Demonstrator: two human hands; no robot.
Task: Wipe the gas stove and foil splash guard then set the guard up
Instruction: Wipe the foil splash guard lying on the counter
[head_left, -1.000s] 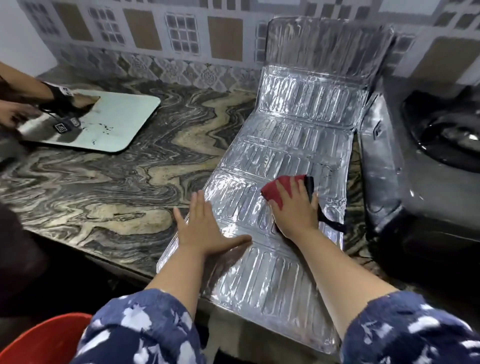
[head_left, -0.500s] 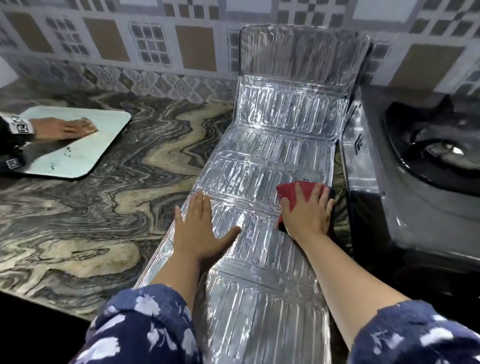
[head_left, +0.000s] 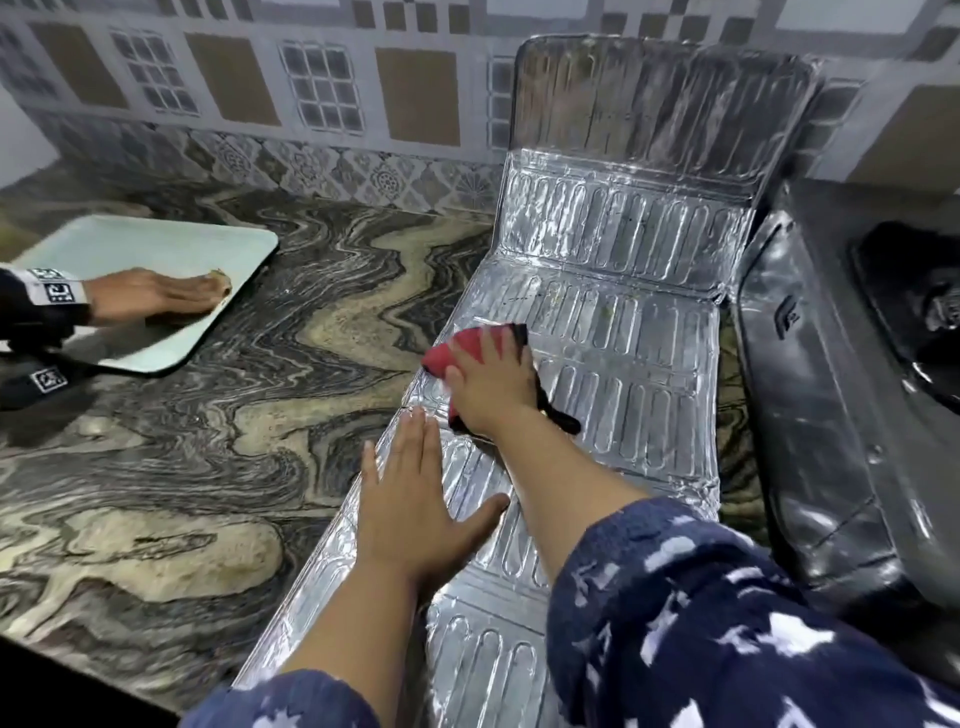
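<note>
The silver foil splash guard (head_left: 613, 332) lies unfolded along the marble counter, its far panel leaning up against the tiled wall. My right hand (head_left: 493, 387) presses a red and black cloth (head_left: 457, 349) flat onto the guard near its left edge, arm crossing over the foil. My left hand (head_left: 415, 499) rests flat with fingers spread on the guard's left side, closer to me, holding nothing. The dark gas stove (head_left: 852, 395) stands to the right of the guard, its burner partly cut off by the frame edge.
The marble counter (head_left: 234, 441) stretches left of the guard. At the far left another person's hand (head_left: 156, 296) rubs a pale rectangular tray (head_left: 150, 249). The tiled wall (head_left: 322, 93) runs along the back. The counter's front edge drops off at lower left.
My right hand has slid the cloth from the guard's right side across to its left edge and a little farther away. My left hand stays flat on the foil.
</note>
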